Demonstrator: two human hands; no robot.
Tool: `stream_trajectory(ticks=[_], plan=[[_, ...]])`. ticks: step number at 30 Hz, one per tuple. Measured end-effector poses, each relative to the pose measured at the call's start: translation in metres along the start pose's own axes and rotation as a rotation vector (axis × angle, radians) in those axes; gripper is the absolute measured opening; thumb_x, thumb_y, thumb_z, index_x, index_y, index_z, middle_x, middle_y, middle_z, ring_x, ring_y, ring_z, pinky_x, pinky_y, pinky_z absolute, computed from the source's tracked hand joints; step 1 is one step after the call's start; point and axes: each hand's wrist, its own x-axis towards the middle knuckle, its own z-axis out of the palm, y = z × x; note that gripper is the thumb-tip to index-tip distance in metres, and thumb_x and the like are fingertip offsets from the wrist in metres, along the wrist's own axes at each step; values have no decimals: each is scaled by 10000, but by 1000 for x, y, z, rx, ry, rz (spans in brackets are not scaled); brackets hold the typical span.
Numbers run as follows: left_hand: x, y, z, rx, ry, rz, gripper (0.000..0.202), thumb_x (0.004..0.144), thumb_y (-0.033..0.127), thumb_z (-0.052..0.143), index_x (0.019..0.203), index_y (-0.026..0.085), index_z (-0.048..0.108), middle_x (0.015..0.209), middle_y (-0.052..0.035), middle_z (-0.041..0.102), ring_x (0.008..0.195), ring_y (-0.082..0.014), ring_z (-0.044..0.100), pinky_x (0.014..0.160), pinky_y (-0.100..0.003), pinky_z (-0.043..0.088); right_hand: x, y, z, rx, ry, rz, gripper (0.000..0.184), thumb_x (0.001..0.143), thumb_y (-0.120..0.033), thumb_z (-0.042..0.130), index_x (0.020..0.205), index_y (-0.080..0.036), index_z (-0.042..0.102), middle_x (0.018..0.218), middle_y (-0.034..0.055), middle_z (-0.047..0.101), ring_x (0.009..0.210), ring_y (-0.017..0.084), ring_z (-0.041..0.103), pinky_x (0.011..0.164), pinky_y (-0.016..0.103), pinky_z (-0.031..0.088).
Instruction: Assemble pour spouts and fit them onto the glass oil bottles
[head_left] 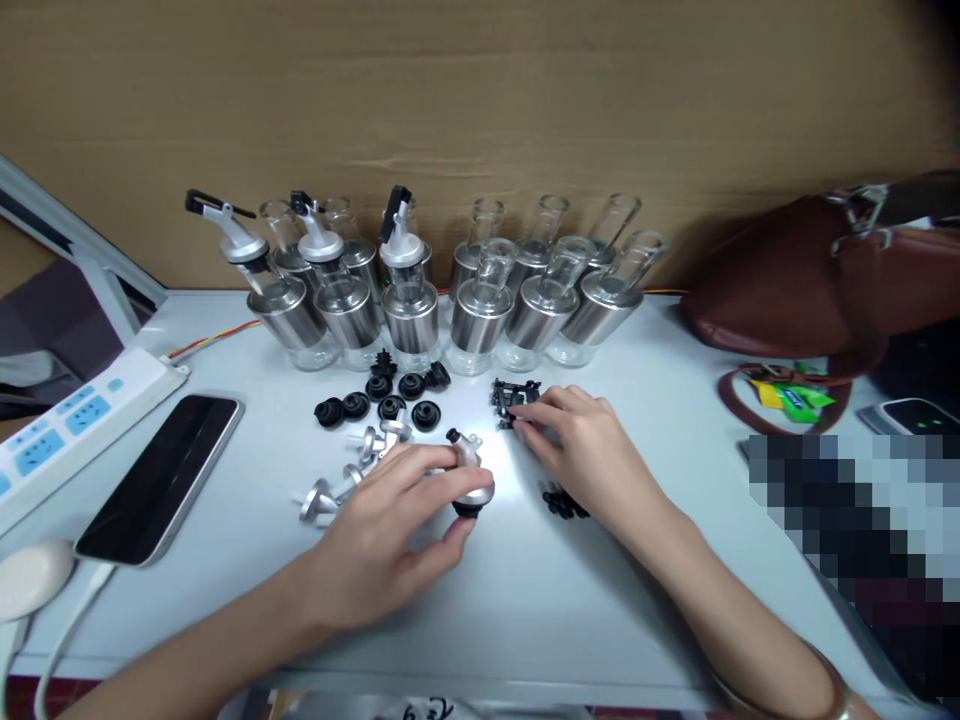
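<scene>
My left hand is closed on a silver pour spout with a black rubber stopper at its base. My right hand reaches to a small pile of black flip caps, thumb and fingertips pinched at its near edge on one of them. More black pieces lie partly under the right wrist. Beside my left hand are several loose silver spouts, some half hidden by it. Behind them sit several black rubber stoppers.
Two rows of glass bottles with steel sleeves stand at the back; three front-left ones carry spouts. On the left lie a phone and a power strip. A brown bag and green-yellow packets are on the right.
</scene>
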Motion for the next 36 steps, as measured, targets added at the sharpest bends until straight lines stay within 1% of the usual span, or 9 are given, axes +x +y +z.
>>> stream_trajectory(ticks=[4,9,14,19,22,24,28,30,36], plan=[[1,1,1,37,20,35,245,817,90,530,1041,188,544,889,-38,611,818,-154,578,785,-306,457,1,-1,-6,40,-23,54,94,850,-172,603,791,-179,676,833,56,658,820,238,589,699,343,390],[0,1,2,77,-38,79,244,814,91,512,1031,198,535,885,-29,597,801,-145,573,815,-325,435,4,-1,-9,-35,-56,184,111,817,-223,629,718,-178,607,747,55,638,745,242,595,636,330,372],[-1,2,3,91,-54,96,232,809,88,506,1011,198,542,873,-19,583,795,-136,572,835,-325,423,3,-4,-9,-109,-106,267,145,828,-269,614,715,-179,611,750,58,650,748,252,616,639,342,378],[-2,1,4,112,-34,107,245,808,75,520,1019,195,552,893,-21,600,793,-133,588,839,-319,423,4,-4,-14,-94,-171,328,126,813,-207,573,692,-181,594,757,59,662,697,235,620,616,325,388],[-1,0,4,115,-40,107,249,814,82,520,1034,196,550,908,-25,609,809,-136,597,857,-328,424,4,0,-19,20,-155,371,104,788,-196,545,689,-189,577,706,49,668,631,213,602,580,308,386],[-1,0,3,116,-40,104,245,820,83,515,1034,198,548,907,-25,613,814,-136,599,863,-332,423,3,3,-23,194,-157,368,112,801,-235,519,714,-194,575,686,39,672,602,192,596,574,297,406],[1,1,2,119,-40,104,233,820,82,512,1022,191,551,905,-29,621,823,-138,606,860,-324,425,2,2,-27,621,-306,369,144,830,-286,460,732,-195,513,710,45,680,594,165,631,509,258,465],[2,2,2,119,-35,108,230,817,84,511,1017,189,554,906,-29,626,820,-139,608,848,-319,430,2,0,-25,747,-337,410,137,830,-300,464,741,-196,479,737,65,676,621,173,653,446,237,482],[2,2,0,125,-36,111,227,825,83,508,1024,180,556,896,-29,626,818,-139,606,859,-324,419,1,1,-18,667,-201,429,164,864,-342,480,780,-201,470,674,42,652,626,182,647,481,260,505]])
